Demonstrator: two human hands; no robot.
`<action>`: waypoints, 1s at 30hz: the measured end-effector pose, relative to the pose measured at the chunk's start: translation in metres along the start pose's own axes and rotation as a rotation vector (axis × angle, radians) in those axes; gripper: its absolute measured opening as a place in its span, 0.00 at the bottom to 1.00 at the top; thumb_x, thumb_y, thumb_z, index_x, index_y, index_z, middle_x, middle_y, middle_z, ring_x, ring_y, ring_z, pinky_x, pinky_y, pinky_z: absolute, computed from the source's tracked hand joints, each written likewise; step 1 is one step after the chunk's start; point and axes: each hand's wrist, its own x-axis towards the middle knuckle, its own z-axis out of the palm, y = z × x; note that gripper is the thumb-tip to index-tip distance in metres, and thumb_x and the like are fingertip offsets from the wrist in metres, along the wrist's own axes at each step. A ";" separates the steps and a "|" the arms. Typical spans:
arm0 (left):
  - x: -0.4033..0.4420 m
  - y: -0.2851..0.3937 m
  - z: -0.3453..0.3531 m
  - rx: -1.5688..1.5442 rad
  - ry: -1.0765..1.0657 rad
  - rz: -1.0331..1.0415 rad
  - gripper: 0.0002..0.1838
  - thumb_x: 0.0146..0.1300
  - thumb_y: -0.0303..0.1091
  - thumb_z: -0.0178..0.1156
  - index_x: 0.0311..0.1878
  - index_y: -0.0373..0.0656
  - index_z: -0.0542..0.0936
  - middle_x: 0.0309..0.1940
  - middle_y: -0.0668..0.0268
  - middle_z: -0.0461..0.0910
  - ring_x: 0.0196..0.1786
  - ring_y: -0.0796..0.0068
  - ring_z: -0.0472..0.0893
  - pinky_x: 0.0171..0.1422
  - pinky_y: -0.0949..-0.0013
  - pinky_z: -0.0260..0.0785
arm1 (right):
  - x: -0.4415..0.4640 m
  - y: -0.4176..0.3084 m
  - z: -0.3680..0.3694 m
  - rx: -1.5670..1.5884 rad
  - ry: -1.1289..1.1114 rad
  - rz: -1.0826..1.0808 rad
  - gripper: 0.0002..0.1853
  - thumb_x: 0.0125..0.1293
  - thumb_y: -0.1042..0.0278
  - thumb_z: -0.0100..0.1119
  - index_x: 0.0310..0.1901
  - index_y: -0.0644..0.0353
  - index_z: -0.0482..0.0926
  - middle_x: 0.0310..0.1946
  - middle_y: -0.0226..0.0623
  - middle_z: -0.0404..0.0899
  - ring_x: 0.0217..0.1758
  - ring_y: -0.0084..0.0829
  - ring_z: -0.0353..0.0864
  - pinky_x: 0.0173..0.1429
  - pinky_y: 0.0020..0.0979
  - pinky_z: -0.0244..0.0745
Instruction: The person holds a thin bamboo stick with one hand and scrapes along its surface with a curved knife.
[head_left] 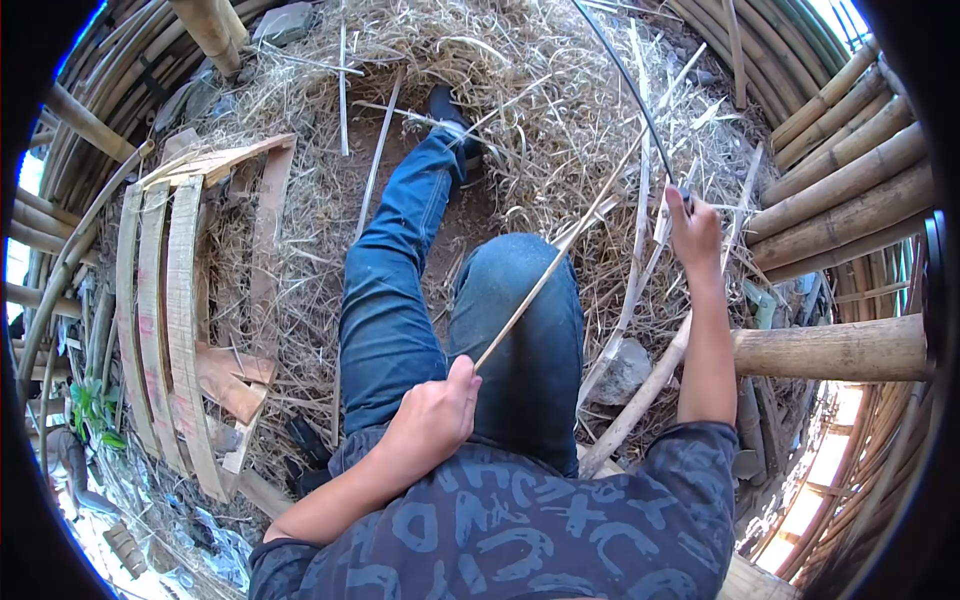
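Running diagonally over the raised knee, a thin pale strip is held at its lower end by the left hand, whose fingers are closed firmly around it in front of the shirt. The strip is angled up and to the right, above the straw. A long, thin, dark tool is gripped at its lower end by the right hand, with the fingers curled together around it. The tool is pointed away from the body, and its length is seen to meet or cross the line of the strip near the strip's far end; whether the two are touching cannot be told.

The other leg is stretched forward, and its dark shoe is surrounded by straw. Loose pale slats are scattered on both sides of the legs. A slatted wooden crate is set on the left, beyond the leg. A grey stone is seen to the right of the knee, beside a pole. The space is bordered on the right by stacked bamboo.
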 end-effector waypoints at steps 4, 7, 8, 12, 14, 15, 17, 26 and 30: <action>0.004 -0.002 0.000 0.011 -0.021 0.002 0.08 0.70 0.27 0.52 0.45 0.32 0.67 0.15 0.48 0.72 0.20 0.44 0.76 0.23 0.48 0.64 | -0.038 -0.031 0.000 0.189 -0.294 0.031 0.42 0.60 0.19 0.45 0.28 0.61 0.81 0.13 0.29 0.74 0.14 0.25 0.73 0.20 0.29 0.65; 0.005 -0.002 0.000 0.021 -0.042 0.000 0.08 0.69 0.27 0.52 0.45 0.32 0.67 0.16 0.47 0.73 0.21 0.44 0.77 0.24 0.48 0.64 | -0.070 -0.081 0.002 0.188 -0.360 -0.122 0.36 0.55 0.25 0.59 0.30 0.60 0.82 0.14 0.36 0.76 0.19 0.37 0.81 0.25 0.34 0.73; 0.005 -0.002 -0.001 0.028 -0.061 0.001 0.08 0.69 0.27 0.52 0.45 0.32 0.67 0.16 0.47 0.73 0.21 0.44 0.77 0.24 0.48 0.64 | -0.075 -0.094 0.001 0.151 -0.297 -0.247 0.35 0.51 0.26 0.62 0.27 0.59 0.80 0.13 0.39 0.75 0.20 0.43 0.80 0.26 0.37 0.75; 0.003 -0.004 -0.005 0.042 -0.050 -0.038 0.07 0.70 0.27 0.51 0.43 0.33 0.66 0.16 0.46 0.73 0.23 0.43 0.77 0.26 0.47 0.64 | -0.072 -0.106 -0.003 0.085 -0.334 -0.463 0.35 0.50 0.25 0.63 0.22 0.57 0.79 0.12 0.37 0.74 0.18 0.39 0.80 0.24 0.37 0.73; -0.001 -0.004 -0.006 0.040 -0.051 -0.052 0.07 0.70 0.28 0.51 0.43 0.33 0.66 0.16 0.46 0.73 0.23 0.43 0.76 0.26 0.47 0.64 | -0.064 -0.097 0.000 0.043 -0.311 -0.527 0.37 0.49 0.22 0.60 0.20 0.57 0.78 0.12 0.35 0.74 0.17 0.36 0.80 0.23 0.35 0.73; -0.001 -0.003 -0.005 0.039 -0.036 -0.031 0.07 0.70 0.28 0.51 0.41 0.35 0.65 0.16 0.48 0.73 0.22 0.44 0.77 0.24 0.48 0.65 | -0.061 -0.088 0.004 0.068 -0.283 -0.474 0.38 0.49 0.20 0.58 0.20 0.57 0.78 0.11 0.34 0.73 0.17 0.35 0.80 0.23 0.35 0.73; 0.000 -0.001 -0.007 0.039 -0.013 -0.005 0.08 0.70 0.29 0.51 0.39 0.37 0.64 0.15 0.49 0.74 0.20 0.45 0.77 0.22 0.48 0.66 | -0.053 -0.069 0.005 0.090 -0.249 -0.429 0.39 0.50 0.18 0.55 0.20 0.57 0.78 0.11 0.34 0.73 0.17 0.35 0.80 0.23 0.34 0.73; -0.015 -0.002 -0.009 -0.005 -0.039 -0.059 0.09 0.71 0.28 0.51 0.46 0.31 0.69 0.18 0.44 0.74 0.23 0.40 0.77 0.27 0.45 0.64 | -0.024 0.003 -0.023 -0.141 -0.107 0.079 0.43 0.61 0.18 0.39 0.20 0.57 0.77 0.11 0.31 0.72 0.14 0.28 0.74 0.19 0.29 0.65; -0.014 -0.009 -0.001 0.011 -0.003 0.018 0.08 0.71 0.29 0.51 0.43 0.34 0.67 0.16 0.46 0.74 0.20 0.44 0.78 0.23 0.48 0.67 | -0.046 0.003 -0.013 0.061 -0.237 0.042 0.39 0.62 0.22 0.46 0.27 0.58 0.82 0.12 0.29 0.72 0.14 0.27 0.72 0.20 0.30 0.65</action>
